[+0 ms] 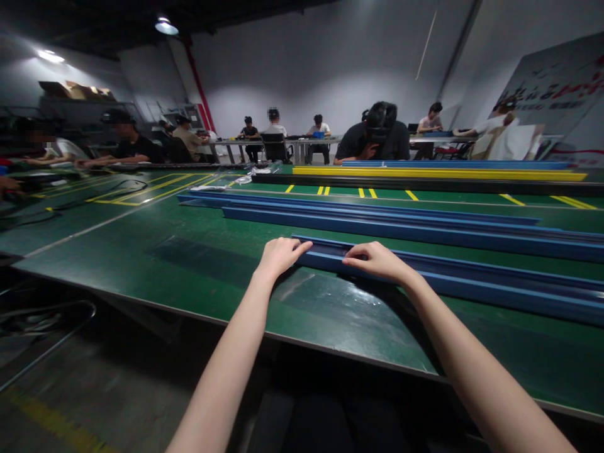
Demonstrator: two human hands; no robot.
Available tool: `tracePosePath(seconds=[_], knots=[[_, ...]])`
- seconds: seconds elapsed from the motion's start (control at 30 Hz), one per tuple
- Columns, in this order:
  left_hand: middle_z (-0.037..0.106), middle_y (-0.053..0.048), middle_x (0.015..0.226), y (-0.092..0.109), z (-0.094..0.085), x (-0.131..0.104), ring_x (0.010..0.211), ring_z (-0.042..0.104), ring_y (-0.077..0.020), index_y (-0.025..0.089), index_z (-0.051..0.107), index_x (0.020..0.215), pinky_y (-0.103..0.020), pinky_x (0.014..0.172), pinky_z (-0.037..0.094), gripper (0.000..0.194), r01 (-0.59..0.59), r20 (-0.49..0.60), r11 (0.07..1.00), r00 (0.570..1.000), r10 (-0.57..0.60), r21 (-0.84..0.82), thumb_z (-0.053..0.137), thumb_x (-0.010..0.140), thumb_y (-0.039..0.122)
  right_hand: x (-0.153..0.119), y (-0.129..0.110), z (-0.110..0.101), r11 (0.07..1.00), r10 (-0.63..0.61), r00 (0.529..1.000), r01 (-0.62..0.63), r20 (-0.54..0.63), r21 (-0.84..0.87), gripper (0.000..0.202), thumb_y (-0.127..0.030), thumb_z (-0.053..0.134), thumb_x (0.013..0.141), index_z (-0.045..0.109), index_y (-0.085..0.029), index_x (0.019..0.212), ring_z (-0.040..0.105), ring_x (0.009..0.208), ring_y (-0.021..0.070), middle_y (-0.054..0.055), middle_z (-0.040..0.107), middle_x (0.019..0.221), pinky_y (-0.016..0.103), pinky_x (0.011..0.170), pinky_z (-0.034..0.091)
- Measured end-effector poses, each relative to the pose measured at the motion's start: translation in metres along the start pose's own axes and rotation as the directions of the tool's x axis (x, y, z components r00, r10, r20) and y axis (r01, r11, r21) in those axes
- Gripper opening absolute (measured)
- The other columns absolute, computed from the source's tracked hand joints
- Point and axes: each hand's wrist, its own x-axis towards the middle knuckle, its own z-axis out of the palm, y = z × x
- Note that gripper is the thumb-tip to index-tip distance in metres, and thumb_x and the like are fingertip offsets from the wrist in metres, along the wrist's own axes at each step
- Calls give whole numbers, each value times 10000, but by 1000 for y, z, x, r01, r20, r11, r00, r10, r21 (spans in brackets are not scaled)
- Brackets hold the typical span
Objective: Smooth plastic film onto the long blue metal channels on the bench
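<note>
A long blue channel-shaped rail (476, 280) lies on the green table (212, 239), running from the centre to the right edge of the view. My left hand (282, 253) is at the rail's left end, its thumb on the rim and its other fingers curled down at the end. Further right along the same rail, my right hand (372, 259) has thumb and fingers closed around the near side wall. The undersides of both hands' fingers are hidden. Clear plastic film (325, 302) lies on the table in front of the rail.
Beyond the held rail lie more blue rails (377, 228), a yellow rail (438, 173) and a black rail (415, 184). Crumpled clear plastic (250, 176) is at the far side. A person in black (401, 141) leans over the table's far side; others sit further back and at left.
</note>
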Motion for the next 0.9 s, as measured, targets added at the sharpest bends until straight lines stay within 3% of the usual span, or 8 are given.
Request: tracePosePath(seconds=[0.13, 0.4, 0.57, 0.77, 0.9], knots=[[680, -87, 848, -1, 3, 2, 833, 618, -225, 201, 672, 872, -285, 712, 413, 552, 133, -65, 990, 989, -130, 50, 195, 894, 479, 2, 0, 1, 999, -6, 999, 8, 48, -40, 437, -524, 392, 805, 679, -195, 832, 583, 707, 162, 37, 682, 805, 235, 652, 394], [677, -83, 830, 2, -1, 1, 806, 630, -233, 209, 656, 827, -297, 683, 444, 442, 346, -116, 936, 934, -338, 68, 258, 875, 393, 7, -8, 2, 988, -62, 995, 72, 79, -136, 418, -479, 338, 847, 630, -198, 950, 586, 856, 184, 60, 649, 981, 244, 722, 398], [680, -71, 833, 4, -1, 0, 807, 631, -234, 222, 653, 811, -290, 664, 448, 408, 316, -82, 949, 946, -313, 25, 285, 864, 388, 17, -27, 7, 957, -100, 990, 124, 104, -261, 371, -478, 382, 831, 606, -191, 904, 587, 852, 192, 81, 635, 973, 247, 692, 395], [678, -67, 835, 5, -1, 1, 800, 630, -229, 215, 646, 793, -286, 656, 444, 390, 319, -85, 947, 945, -316, 26, 295, 868, 370, 29, -41, 24, 958, -124, 992, 116, -17, -261, 333, -384, 383, 846, 526, -190, 1076, 579, 926, 192, 81, 633, 1031, 254, 724, 389], [663, -57, 866, 5, 2, 1, 811, 617, -206, 211, 630, 807, -275, 674, 437, 345, 289, -121, 957, 951, -285, 18, 316, 872, 338, 33, -44, 29, 941, -113, 993, 112, 15, -319, 281, -361, 367, 850, 583, -191, 909, 587, 894, 198, 86, 647, 973, 255, 702, 378]])
